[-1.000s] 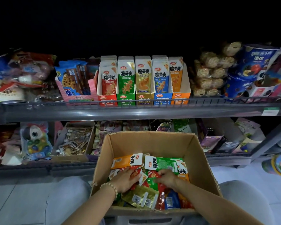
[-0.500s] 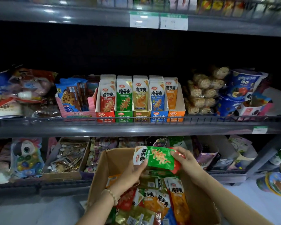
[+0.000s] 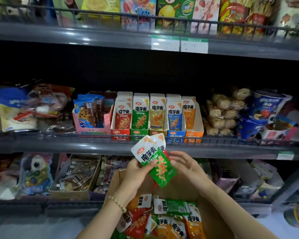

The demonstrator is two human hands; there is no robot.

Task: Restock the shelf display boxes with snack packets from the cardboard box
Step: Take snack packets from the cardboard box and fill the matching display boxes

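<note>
- Snack packets (image 3: 158, 165), green with perhaps a red one behind, pinched in the left hand (image 3: 138, 173) above the cardboard box (image 3: 212, 219) of loose packets (image 3: 164, 219).
- Right hand (image 3: 186, 167) beside them, fingers relaxed.
- Shelf display boxes (image 3: 192, 135) hold upright packets (image 3: 156, 112).

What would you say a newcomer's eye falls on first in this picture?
Probably the green packet held up at centre by the left hand, with the right hand open beside it. Next, the row of five coloured display boxes on the middle shelf behind, and the cardboard box of mixed packets below.
</note>
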